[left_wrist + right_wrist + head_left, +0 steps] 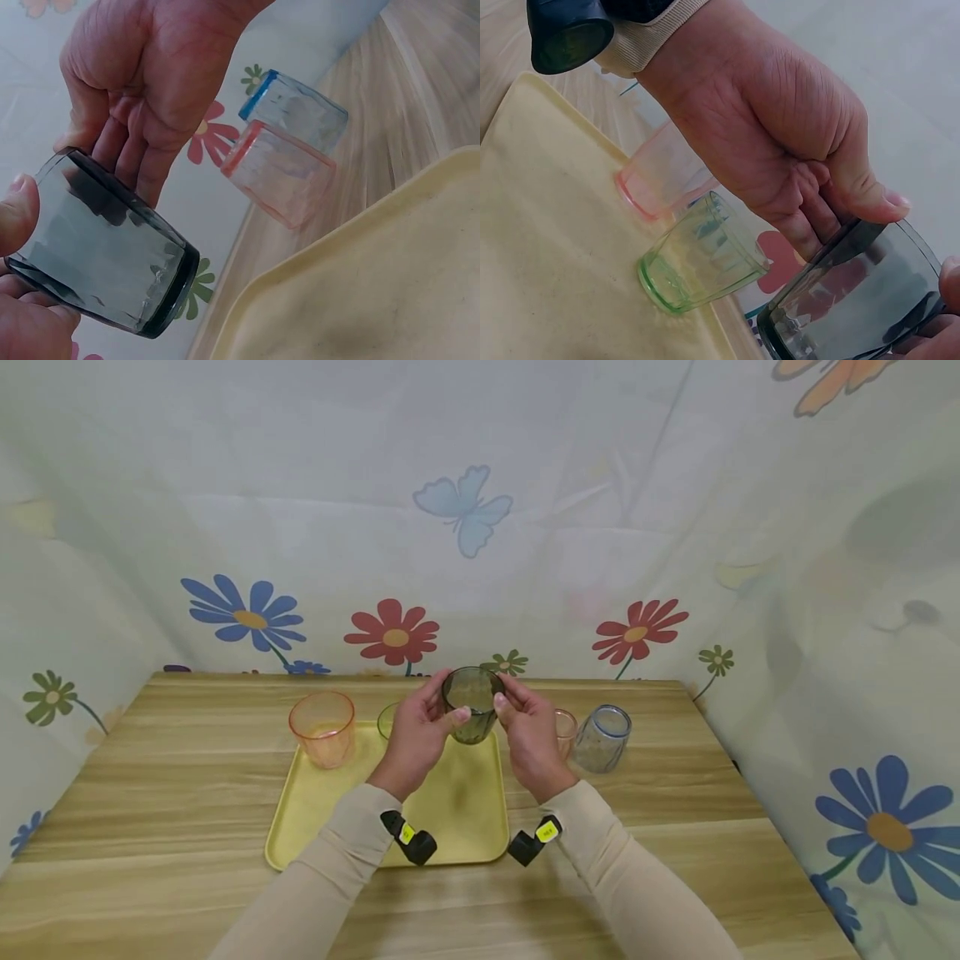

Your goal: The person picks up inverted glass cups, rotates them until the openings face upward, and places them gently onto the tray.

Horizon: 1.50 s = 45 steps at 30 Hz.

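The dark grey glass [474, 728] is lifted above the far right part of the yellow tray [465, 839], between the two hands. The left hand [418, 733] grasps its left side and the right hand [534, 737] grasps its right side, each thumb toward the near face. On the desk [645, 827], to the right of the tray, stand a pink glass [281, 176] and a blue-rimmed glass [602, 743].

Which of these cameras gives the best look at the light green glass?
The right wrist view: there the light green glass shows from rim to base. In the head view, the left hand hides most of it, leaving a sliver at one side. The left wrist view does not show it.
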Motion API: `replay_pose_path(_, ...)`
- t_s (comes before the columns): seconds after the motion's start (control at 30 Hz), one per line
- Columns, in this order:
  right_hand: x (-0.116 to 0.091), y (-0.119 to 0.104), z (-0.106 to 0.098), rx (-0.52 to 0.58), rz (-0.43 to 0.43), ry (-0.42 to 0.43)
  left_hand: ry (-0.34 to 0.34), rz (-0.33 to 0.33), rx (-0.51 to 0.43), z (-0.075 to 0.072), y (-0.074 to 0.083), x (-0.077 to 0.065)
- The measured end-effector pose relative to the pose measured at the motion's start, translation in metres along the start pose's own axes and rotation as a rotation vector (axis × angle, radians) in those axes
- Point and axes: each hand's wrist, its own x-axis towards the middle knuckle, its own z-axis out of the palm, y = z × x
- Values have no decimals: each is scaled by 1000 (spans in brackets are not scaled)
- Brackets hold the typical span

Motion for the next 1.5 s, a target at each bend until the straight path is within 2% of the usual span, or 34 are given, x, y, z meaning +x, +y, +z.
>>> replay_pose_path(0.63,4,12,-2,16,-1,10,32,-29,28,6,-8,-2)
replay_pose_path(0.83,6,15,-3,15,11,12,36,-19,42,7,-12,-2)
replay_pose_path(0.97,7,18,-4,-3,14,12,44,-12,48,8,-15,-1)
replay_pose_path(1.23,8,27,-7,-68,-4,27,61,-38,92,13,-18,-3)
replay_pose_path(1.5,8,31,-7,-83,14,32,83,-50,134,14,-22,-5)
